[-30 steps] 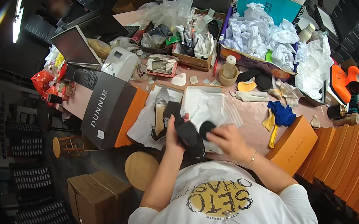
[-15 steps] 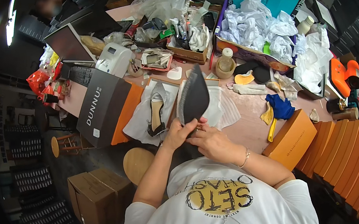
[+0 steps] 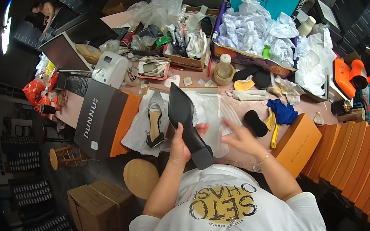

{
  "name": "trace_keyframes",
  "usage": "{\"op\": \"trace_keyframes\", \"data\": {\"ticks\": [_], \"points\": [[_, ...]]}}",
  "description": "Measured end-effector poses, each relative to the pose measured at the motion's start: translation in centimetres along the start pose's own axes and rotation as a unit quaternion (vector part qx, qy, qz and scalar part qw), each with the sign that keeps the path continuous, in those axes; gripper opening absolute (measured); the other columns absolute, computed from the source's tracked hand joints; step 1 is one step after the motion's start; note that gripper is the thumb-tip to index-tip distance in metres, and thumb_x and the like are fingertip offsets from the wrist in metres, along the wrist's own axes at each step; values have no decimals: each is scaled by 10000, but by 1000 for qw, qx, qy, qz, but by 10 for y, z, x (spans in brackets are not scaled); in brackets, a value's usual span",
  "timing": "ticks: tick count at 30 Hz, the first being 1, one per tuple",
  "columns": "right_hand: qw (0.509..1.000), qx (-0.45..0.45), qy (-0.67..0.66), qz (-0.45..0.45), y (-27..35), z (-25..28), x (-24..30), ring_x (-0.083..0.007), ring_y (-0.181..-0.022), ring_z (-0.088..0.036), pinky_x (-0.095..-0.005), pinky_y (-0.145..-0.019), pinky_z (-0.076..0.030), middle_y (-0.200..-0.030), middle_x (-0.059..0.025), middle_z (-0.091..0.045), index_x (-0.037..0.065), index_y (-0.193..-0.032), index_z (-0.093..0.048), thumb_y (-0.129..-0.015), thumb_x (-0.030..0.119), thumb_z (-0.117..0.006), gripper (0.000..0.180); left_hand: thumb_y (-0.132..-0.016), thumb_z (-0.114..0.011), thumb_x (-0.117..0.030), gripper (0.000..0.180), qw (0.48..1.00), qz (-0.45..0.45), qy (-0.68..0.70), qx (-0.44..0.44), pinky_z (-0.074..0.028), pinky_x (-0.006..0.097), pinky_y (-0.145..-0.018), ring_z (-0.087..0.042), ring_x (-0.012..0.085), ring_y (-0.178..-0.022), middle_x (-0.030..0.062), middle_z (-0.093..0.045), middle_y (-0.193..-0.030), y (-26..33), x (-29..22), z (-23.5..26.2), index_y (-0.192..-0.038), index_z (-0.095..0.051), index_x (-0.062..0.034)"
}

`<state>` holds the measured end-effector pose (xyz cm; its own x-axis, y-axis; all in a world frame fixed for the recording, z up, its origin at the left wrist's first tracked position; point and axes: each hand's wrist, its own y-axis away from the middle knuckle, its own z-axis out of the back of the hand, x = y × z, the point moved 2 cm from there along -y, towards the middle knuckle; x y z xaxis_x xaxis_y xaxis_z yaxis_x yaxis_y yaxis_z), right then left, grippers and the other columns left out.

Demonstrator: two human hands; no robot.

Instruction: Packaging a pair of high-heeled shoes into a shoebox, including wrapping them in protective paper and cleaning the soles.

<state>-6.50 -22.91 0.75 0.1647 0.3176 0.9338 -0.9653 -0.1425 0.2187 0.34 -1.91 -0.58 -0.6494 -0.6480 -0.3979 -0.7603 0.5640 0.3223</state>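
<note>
My left hand [image 3: 180, 148] is closed round the middle of a pointed shoe [image 3: 181, 102], its black sole and block heel turned up to view. A sliver of silvery upper shows at the shoe's side. To the right of it, my right hand [image 3: 242, 139] is held with fingers apart, slightly blurred and holding nothing. A black oval pad [image 3: 255, 123] lies on the table just beyond that hand. The matching silver shoe with a black strap [image 3: 155, 124] rests on white paper in an open shoebox [image 3: 134, 141], left of the held shoe.
A grey-and-orange box lid [image 3: 99, 117] stands at left. On the right are a blue cloth [image 3: 282, 111], a yellow-handled tool [image 3: 275, 136] and stacked orange boxes [image 3: 342, 157]. Farther back sit a glass jar [image 3: 224, 69] and a carton of crumpled paper [image 3: 248, 32]. A person [image 3: 45, 13] is far left.
The shoe has turned so its sole and heel face up. My right hand has left it and moved right. A black oval pad now shows on the table near that hand.
</note>
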Motion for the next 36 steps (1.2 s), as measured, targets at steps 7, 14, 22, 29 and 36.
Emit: {"op": "trace_keyframes", "data": {"ticks": [7, 14, 22, 29, 36], "points": [[832, 243, -487, -110, 25, -41, -7, -173, -1206, -441, -316, -1020, -363, -1306, -118, -459, -51, -1370, -338, -837, 353, -698, 760, -840, -710, -313, 432, 878, 116, -457, 84, -515, 236, -687, -636, 118, -766, 74, -662, -926, 7, 1, -43, -1103, -601, 12], [968, 117, -207, 77, 28, -26, 42, -239, -1307, -350, -403, -1057, -305, -1435, -133, -320, 44, -1413, -329, -722, 416, -784, 907, -658, -586, -722, 880, 984, 45, -118, 126, -531, 304, -657, -632, 215, -742, 121, -641, -868, -15, -12, -32, -1142, -546, 12], [909, 169, -381, 20, 17, -59, 54, -152, -1139, -496, -303, -987, -388, -1303, -104, -515, 48, -1349, -444, -693, 162, -829, 769, -726, -632, -470, 733, 848, 241, -76, 466, -490, 380, -750, -605, 292, -821, 183, -588, -917, -23, -63, -77, -1200, -460, 62], [973, -77, -63, 210, 11, -28, 76, -316, -1143, -540, -352, -960, -450, -1265, -169, -529, 28, -1330, -441, -679, 69, -787, 738, -828, -552, -606, 853, 979, 2, -194, 64, -343, 469, -1058, -431, 316, -1255, 208, -443, -1338, 27, -68, -9, -1399, -333, -12], [970, -72, -112, 203, 5, -43, 54, -335, -1187, -496, -383, -980, -425, -1321, -183, -471, 46, -1417, -296, -622, 68, -802, 942, -900, -487, -494, 591, 996, -54, 13, -74, -416, 461, -992, -554, 308, -1121, 188, -574, -1208, 43, 0, -29, -1260, -492, -24]]}}
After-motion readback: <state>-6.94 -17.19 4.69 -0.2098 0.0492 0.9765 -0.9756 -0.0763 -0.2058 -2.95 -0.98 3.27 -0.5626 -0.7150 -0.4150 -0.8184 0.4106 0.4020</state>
